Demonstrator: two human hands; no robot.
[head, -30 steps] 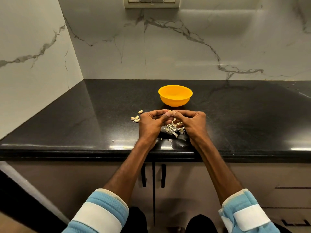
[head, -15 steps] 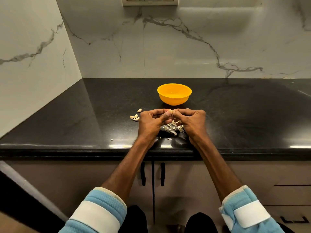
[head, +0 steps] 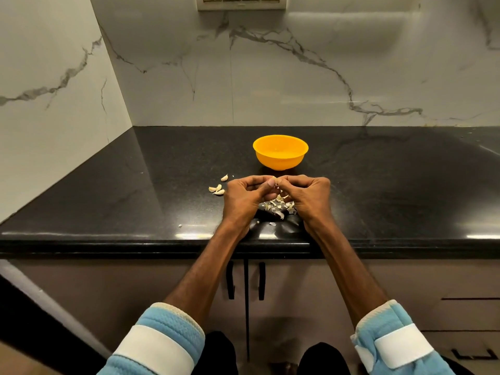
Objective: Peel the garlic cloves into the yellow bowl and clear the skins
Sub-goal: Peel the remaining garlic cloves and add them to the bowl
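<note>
Garlic clove (head: 275,182), small, light and firm under brittle, papery skin, sits pinched between the curled fingertips of the left hand (head: 243,197) and right hand (head: 309,194). It is probably best held by its ends while a nail lifts the skin. Loose skins (head: 278,206) lie just below the grip, the yellow bowl (head: 280,161) beyond it, and spare cloves (head: 216,188) to its left.

No readable text anywhere
</note>
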